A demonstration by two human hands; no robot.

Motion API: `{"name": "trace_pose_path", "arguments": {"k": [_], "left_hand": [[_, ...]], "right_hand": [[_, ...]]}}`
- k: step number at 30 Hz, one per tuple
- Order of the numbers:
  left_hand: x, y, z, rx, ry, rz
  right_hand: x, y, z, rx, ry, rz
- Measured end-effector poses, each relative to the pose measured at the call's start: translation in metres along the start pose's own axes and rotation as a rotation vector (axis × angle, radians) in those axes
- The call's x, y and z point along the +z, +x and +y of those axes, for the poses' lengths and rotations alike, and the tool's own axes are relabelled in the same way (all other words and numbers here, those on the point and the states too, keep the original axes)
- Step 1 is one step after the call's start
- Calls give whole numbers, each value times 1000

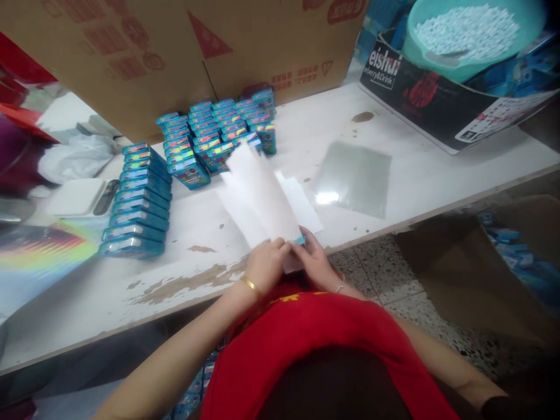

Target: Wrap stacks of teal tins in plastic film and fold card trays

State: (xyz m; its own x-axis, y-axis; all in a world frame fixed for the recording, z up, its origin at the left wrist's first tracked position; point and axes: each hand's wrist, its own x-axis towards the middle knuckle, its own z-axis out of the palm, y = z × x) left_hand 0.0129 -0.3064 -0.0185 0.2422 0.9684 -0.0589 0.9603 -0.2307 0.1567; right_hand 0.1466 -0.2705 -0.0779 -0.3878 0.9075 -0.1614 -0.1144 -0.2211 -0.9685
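White paper sheets [262, 198], blurred and fanned out, stand up from my two hands at the table's front edge. My left hand [269, 265] is closed on their lower end. Fingers of my right hand [312, 256] pinch the sheets' lower right corner, where a small blue-green edge shows. Another white sheet [300, 201] lies behind the held ones. Just beyond the papers stand rows of small blue boxes [190, 169]. To the right, a clear plastic sheet [356, 178] rests flat on the table.
A line of blue boxes [137, 213] stands on the left of the white table [210, 233], beside a white scale [76, 195]. A big cardboard carton [245, 46] closes off the back. At right are a teal bowl [437, 61] of pale pellets and a black carton [411, 99].
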Motion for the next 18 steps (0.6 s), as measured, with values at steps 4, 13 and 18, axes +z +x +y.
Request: {"name": "trace_pose_path", "arguments": {"k": [4, 13, 18], "left_hand": [[-11, 7, -2, -47, -181, -157], [-10, 12, -8, -46, -443, -289], [-32, 3, -32, 87, -357, -229]], "right_hand": [[-5, -3, 1, -18, -6, -16], [-8, 0, 1, -77, -155, -110], [-36, 32, -13, -33, -322, -174]]}}
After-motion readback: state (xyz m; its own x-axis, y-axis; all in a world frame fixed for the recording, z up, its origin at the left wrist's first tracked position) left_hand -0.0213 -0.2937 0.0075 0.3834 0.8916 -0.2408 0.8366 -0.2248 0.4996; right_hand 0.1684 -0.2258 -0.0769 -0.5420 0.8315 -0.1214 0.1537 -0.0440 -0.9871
